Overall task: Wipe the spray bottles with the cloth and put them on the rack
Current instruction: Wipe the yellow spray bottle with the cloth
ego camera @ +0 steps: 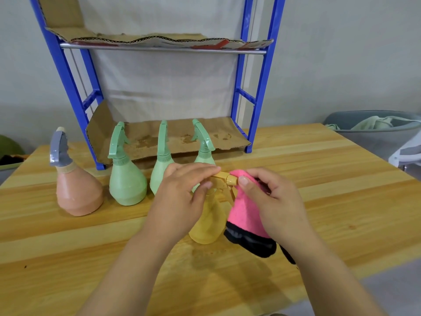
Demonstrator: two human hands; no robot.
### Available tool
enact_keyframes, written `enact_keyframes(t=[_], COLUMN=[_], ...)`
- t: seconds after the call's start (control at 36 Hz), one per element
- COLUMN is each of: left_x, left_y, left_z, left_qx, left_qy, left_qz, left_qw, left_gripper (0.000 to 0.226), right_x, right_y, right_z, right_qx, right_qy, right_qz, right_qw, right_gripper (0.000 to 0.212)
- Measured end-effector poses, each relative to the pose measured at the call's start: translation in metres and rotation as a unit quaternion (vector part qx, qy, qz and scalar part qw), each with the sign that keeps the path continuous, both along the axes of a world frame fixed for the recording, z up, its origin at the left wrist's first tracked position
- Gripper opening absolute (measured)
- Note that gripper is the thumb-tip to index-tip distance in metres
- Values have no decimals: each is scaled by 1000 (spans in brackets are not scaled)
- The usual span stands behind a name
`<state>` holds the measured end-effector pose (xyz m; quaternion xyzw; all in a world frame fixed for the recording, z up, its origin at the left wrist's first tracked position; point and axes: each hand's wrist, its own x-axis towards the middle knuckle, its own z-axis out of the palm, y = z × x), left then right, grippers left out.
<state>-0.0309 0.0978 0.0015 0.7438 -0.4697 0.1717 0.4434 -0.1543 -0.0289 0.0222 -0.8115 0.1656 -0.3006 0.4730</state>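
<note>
In the middle of the frame the left hand [182,192] grips the top of a see-through yellow bottle [207,224], round and fat at the bottom. The right hand [275,201] pinches a fuzzy pink cloth [243,215] with a black edge against the bottle's nozzle. Three smooth green bottles [126,181] and a peach bottle [77,195] stand at the left on the wooden table [330,183]. Behind them, a blue rack [68,83] has wrinkly cardboard [177,137] shelves.

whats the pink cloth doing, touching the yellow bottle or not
Touching. The head view shows the right hand holding the pink cloth against the nozzle of the yellow bottle, with no gap between them.
</note>
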Motion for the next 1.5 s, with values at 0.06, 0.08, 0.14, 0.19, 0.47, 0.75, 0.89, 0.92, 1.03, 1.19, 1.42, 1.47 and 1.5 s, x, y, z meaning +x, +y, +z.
enact_keyframes(t=[0.06,0.08,0.14,0.19,0.47,0.75,0.89,0.92,1.03,1.19,1.42,1.47,1.5], left_x=[-3,-5,-9,-11,-18,-16,-19,-19,-18,-19,-18,-19,-19], left_y=[1,1,2,2,-5,17,18,18,18,18,21,21,21], left_z=[2,3,6,8,12,8,13,13,14,15,17,17,17], left_qx=[27,39,56,62,9,-77,-70,-68,-57,-59,-52,-50,-49], left_qy=[15,23,40,60,153,291,281,276,262,273,282,287,289], left_qz=[-1,-1,-6,-13,-42,-81,-68,-65,-63,-69,-80,-79,-80], left_qw=[1000,999,998,996,987,950,955,957,961,958,955,953,953], left_gripper=[34,35,38,45,43,32,30,30,31,28,30,30,30], right_x=[-3,-5,-9,-13,-19,-10,2,5,13,17,16,18,20], right_y=[-2,-3,-6,-8,-10,4,9,9,14,28,25,22,21], right_z=[-6,-9,-15,-19,-29,-28,-31,-32,-42,-57,-56,-47,-44], right_qx=[6,6,8,22,15,-13,-68,-74,-126,-223,-271,-246,-239], right_qy=[-9,-11,-13,-21,-42,-77,-81,-81,-112,-164,-231,-248,-253], right_qz=[-15,-25,-45,-60,-74,-70,-96,-99,-125,-94,-79,-101,-100], right_qw=[1000,1000,999,998,996,994,990,989,978,956,931,932,932], right_gripper=[19,20,22,23,32,27,19,16,10,23,23,23,24])
